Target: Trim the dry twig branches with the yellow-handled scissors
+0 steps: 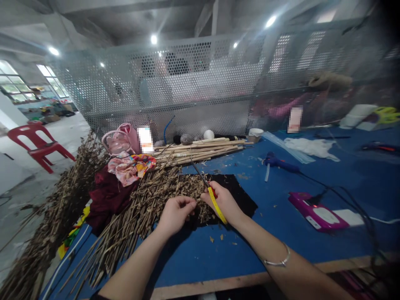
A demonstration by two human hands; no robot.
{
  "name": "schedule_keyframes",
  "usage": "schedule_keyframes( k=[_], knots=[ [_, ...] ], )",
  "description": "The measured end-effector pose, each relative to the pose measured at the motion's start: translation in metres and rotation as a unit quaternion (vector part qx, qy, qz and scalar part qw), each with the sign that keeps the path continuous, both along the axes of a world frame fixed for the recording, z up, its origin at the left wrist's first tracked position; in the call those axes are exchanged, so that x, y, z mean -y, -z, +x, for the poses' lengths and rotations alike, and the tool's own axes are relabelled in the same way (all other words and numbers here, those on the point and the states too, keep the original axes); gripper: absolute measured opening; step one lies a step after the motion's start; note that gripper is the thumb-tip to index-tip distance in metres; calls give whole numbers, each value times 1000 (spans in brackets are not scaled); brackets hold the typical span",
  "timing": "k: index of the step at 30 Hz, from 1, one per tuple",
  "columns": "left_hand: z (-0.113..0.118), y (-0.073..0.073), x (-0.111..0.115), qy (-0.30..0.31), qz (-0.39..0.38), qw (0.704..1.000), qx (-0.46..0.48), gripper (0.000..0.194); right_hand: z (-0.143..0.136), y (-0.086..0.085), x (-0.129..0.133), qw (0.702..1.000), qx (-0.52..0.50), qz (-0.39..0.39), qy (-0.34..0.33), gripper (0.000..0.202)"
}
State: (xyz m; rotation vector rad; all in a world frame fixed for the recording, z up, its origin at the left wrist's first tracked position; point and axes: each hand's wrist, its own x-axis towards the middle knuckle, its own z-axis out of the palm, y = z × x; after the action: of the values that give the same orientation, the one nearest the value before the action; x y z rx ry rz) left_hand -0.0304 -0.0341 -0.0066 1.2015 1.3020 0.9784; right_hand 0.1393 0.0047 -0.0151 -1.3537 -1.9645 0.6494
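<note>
My right hand (pixel 225 201) grips a pair of scissors (pixel 212 200) by its red and yellow handle. The dark blades point up and away to the left. Close beside it, my left hand (pixel 177 214) has thumb and fingers pinched together. What it holds, if anything, is too small to make out. Under and between both hands lie dry brown leaf bits (pixel 204 212) on a black cloth (pixel 233 187). To the left, a heap of dried plant stalks (pixel 125 225) with curled leaves spreads over the blue table (pixel 193 258).
Pale wooden sticks (pixel 200 151) lie at the back. Patterned fabric (pixel 128 166) and a pink bag (pixel 125 139) rest at the back left. On the right are a blue glue gun (pixel 279 162), a purple power strip (pixel 317 212) with cables, and white gloves (pixel 311 146). A perforated metal screen (pixel 187 91) stands behind.
</note>
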Motion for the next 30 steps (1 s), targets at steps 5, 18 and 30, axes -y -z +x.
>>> schedule_keyframes(
  k=[5,18,30],
  knots=[
    [-5,0,-8,-123,-5,978,170,34,2,-8,4,998,57,-33,2,29],
    [-3,0,-5,-121,40,987,94,34,1,-13,7,997,55,-29,-47,43],
    [-7,3,-7,-148,70,986,28,34,3,-11,5,986,162,-37,21,45]
  ],
)
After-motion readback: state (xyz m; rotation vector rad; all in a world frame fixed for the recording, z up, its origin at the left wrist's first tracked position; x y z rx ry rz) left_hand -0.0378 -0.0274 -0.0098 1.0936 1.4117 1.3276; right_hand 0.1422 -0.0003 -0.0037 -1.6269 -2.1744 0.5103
